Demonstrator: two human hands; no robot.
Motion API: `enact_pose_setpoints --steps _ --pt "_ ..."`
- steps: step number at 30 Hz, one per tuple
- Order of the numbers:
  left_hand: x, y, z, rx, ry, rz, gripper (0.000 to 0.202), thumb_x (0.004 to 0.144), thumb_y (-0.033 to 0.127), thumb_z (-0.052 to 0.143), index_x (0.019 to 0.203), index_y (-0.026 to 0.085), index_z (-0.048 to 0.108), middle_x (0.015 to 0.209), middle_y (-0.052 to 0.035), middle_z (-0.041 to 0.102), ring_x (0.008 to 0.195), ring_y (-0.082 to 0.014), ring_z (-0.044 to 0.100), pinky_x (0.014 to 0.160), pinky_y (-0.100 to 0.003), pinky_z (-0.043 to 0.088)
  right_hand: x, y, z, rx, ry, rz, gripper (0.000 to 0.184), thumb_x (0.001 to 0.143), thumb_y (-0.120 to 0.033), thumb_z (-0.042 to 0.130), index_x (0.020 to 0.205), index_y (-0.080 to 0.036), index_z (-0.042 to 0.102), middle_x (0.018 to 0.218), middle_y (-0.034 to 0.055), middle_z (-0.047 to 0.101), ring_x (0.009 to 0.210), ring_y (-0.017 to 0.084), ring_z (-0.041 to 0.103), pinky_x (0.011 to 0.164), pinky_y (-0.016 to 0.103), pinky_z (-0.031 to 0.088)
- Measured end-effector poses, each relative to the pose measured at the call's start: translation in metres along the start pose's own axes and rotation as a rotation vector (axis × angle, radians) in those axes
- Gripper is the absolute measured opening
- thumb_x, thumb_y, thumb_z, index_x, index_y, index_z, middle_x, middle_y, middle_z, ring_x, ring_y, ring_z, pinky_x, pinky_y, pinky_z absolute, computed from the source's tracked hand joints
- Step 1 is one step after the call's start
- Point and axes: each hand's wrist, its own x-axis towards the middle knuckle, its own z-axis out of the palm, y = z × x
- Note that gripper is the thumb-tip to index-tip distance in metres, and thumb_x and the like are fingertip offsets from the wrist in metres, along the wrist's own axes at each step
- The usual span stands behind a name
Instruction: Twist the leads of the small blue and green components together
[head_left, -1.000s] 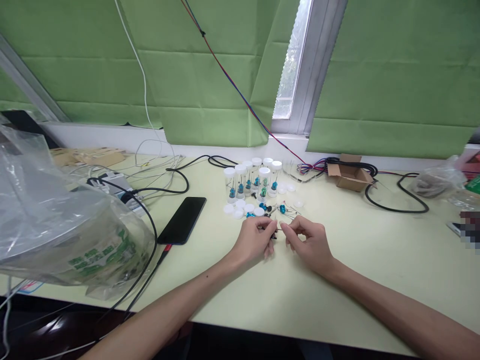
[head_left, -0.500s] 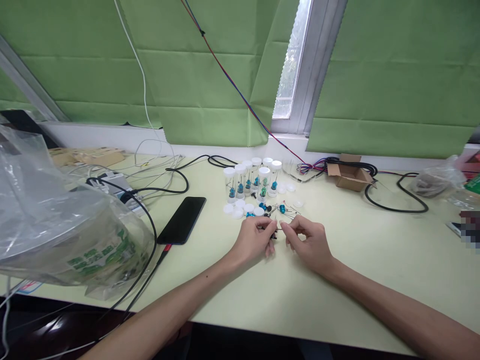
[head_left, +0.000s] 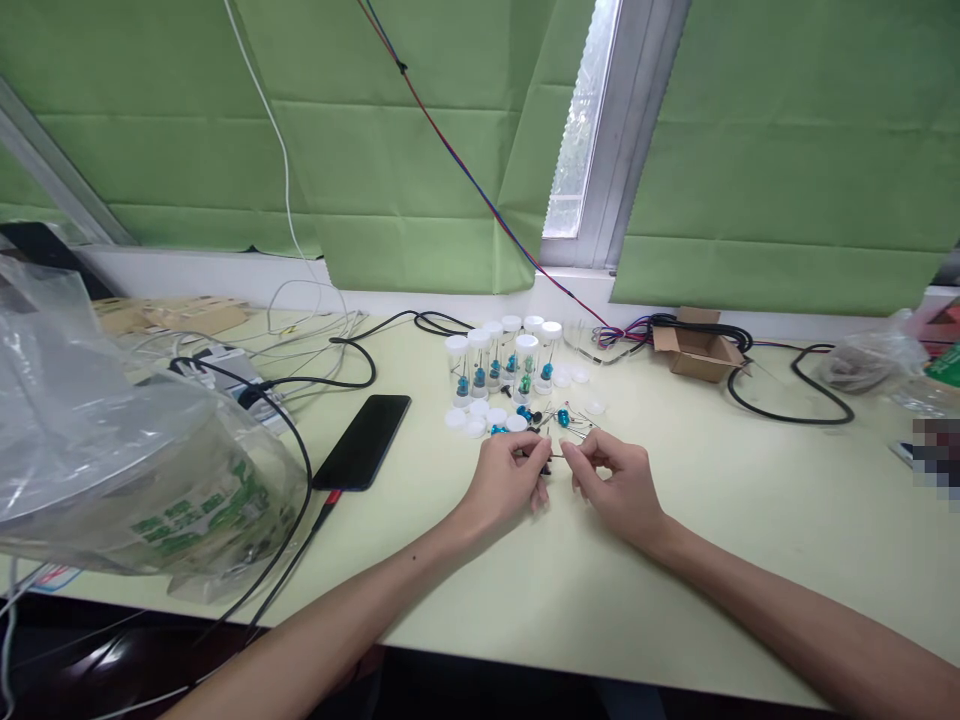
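My left hand and my right hand are close together just above the table, both closed in a pinch. A thin dark rod spans the small gap between their fingertips; its ends are hidden by the fingers. Some small black pieces show under my left fingers. Just beyond the hands lie loose blue pieces with thin metal pins and several flat white caps. Behind them stand several clear tubes with white lids, each holding a blue or green piece on a thin stem.
A black phone with a cable plugged in lies left of my hands. A large plastic bag fills the table's left side. At the back right sits an open cardboard box beside black cables. Part of another phone shows at the right edge.
Both hands hold nearly the same pose, fingertips still together around the thin rod. The whole view has shifted very slightly.
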Motion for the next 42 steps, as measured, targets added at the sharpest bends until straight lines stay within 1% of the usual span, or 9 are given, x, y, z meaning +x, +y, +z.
enact_pose_setpoints --steps 6,13,20,31,36,42 --pt "0.0004 -0.0004 0.0000 0.001 -0.001 -0.001 0.038 0.090 0.045 0.052 0.065 0.016 0.058 0.048 0.0012 0.053 0.036 -0.0125 0.053 0.036 -0.022 0.038 0.0002 0.0003 0.0001 0.005 -0.007 0.001 0.033 0.091 -0.027 0.058 0.062 -0.021 0.044 0.049 -0.0050 0.047 0.041 0.009 0.045 0.043 0.023 0.038" --pt "0.0003 -0.0007 0.0002 -0.007 -0.001 0.004 0.039 0.089 0.047 0.053 0.064 0.016 0.057 0.045 0.0018 0.051 0.035 -0.0126 0.052 0.036 -0.022 0.038 -0.0005 0.0000 0.0000 -0.027 -0.006 -0.001 0.034 0.093 -0.028 0.056 0.061 -0.021 0.044 0.048 -0.0045 0.049 0.040 0.009 0.044 0.043 0.023 0.037" --pt "0.0006 -0.0008 -0.0005 -0.003 0.003 0.014 0.040 0.088 0.049 0.053 0.065 0.016 0.058 0.047 0.0016 0.052 0.037 -0.0128 0.053 0.036 -0.023 0.038 -0.0008 -0.0002 -0.0008 -0.032 -0.043 0.028 0.038 0.095 -0.033 0.053 0.060 -0.022 0.043 0.046 -0.0037 0.050 0.040 0.010 0.046 0.044 0.025 0.039" --pt "0.0008 -0.0024 -0.0013 0.017 0.001 0.016 0.040 0.089 0.050 0.052 0.066 0.017 0.057 0.047 0.0022 0.051 0.038 -0.0129 0.054 0.037 -0.023 0.037 -0.0006 -0.0017 -0.0005 0.081 -0.099 0.136 0.041 0.095 -0.040 0.054 0.060 -0.021 0.044 0.046 -0.0028 0.052 0.040 0.010 0.048 0.044 0.024 0.041" --pt "0.0007 0.0005 -0.0014 0.028 0.004 0.003 0.040 0.089 0.049 0.052 0.065 0.017 0.055 0.044 0.0029 0.050 0.036 -0.0124 0.051 0.037 -0.022 0.038 -0.0009 -0.0008 -0.0003 0.159 -0.119 0.213 0.043 0.094 -0.045 0.055 0.059 -0.021 0.044 0.045 -0.0029 0.053 0.036 0.010 0.047 0.040 0.024 0.040" --pt "-0.0002 0.0015 -0.0014 0.032 0.011 0.011 0.040 0.089 0.048 0.053 0.063 0.017 0.053 0.045 0.0026 0.051 0.037 -0.0130 0.053 0.037 -0.022 0.037 -0.0004 0.0006 -0.0009 0.267 -0.131 0.294 0.043 0.092 -0.048 0.057 0.061 -0.021 0.045 0.045 -0.0033 0.054 0.034 0.009 0.046 0.038 0.023 0.039"
